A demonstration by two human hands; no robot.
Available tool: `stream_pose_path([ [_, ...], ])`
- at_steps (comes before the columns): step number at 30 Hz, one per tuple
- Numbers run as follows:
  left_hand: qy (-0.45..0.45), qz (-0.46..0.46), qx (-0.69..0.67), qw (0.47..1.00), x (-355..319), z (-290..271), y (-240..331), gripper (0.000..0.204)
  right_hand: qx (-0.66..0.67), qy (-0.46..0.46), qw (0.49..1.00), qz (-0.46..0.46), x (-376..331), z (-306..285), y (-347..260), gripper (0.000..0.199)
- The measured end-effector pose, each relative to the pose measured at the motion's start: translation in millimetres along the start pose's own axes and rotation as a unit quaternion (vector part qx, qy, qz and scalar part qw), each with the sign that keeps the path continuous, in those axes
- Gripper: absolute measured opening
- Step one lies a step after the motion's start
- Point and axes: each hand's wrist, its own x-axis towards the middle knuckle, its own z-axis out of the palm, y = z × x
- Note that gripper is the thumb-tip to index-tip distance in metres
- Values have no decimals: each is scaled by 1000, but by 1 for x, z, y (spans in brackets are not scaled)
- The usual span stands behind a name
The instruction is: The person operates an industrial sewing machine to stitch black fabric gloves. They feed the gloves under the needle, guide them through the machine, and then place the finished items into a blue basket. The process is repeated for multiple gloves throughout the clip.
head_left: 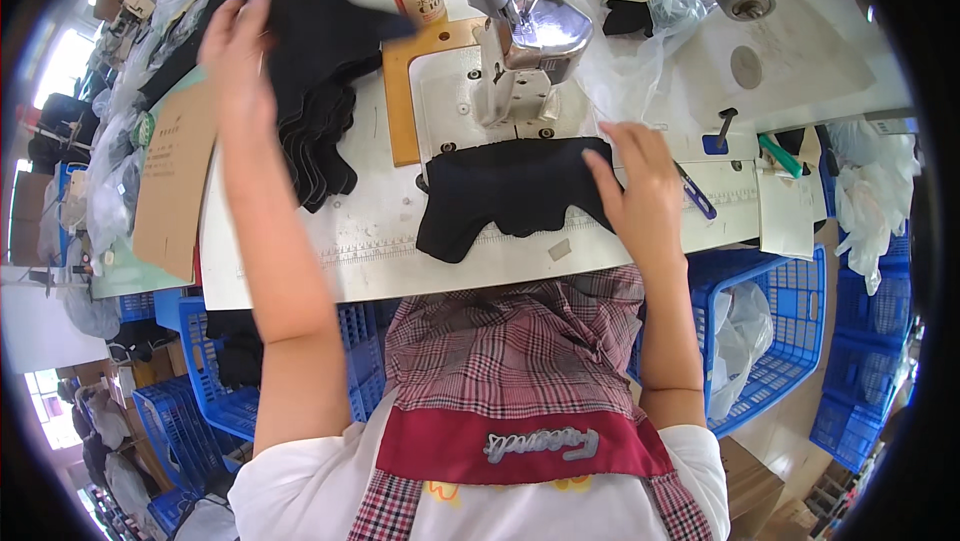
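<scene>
Cardboard sheet: a brown sheet (170,181) leans at the left edge of your white worktable (380,226).
Your left hand: your left hand (238,46) is raised at the upper left, blurred, beside and partly over black fabric. The fingers look somewhat apart; whether they pinch a layer, you cannot be told from this view.
Black cut pieces: a fanned stack (318,146) of notched shapes lies below a broad dark piece of fabric (325,36). Separating layers by one edge would likely keep the fan tidy.
Tan guide plate: a flat corner-shaped plate (402,106) lies between the stack and the machine.
Single black piece: a scallop-edged piece (515,186) lies flat in front of the machine, straight edge away from you, scallops toward you. Smoothing it without stretching seems wise.
Industrial sewing machine: its lit needle area (528,21) stands beyond that piece, with neither hand beneath it; fingertips are best kept clear.
Your right hand: your right hand (642,176) is at the piece's right end, thumb and fingers spread apart, not pinching. Light, flat pressure there should prevent shifting.
Blue-handled tool: a slim tool (697,193) lies just right of that hand.
</scene>
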Motion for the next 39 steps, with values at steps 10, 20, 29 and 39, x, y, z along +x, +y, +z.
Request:
stream_pose_path([
  [10,-153,-74,554,815,-15,-92,-21,35,-67,-69,994,58,-15,16,1,54],
  [20,-301,224,280,883,-127,34,63,27,293,-61,940,165,15,-13,-22,28],
  [29,-333,-124,13,935,-145,91,73,16,143,18,981,-130,60,-54,-34,49],
  [39,-268,-172,-7,948,-132,99,64,21,-44,77,975,-205,67,-23,-42,57],
])
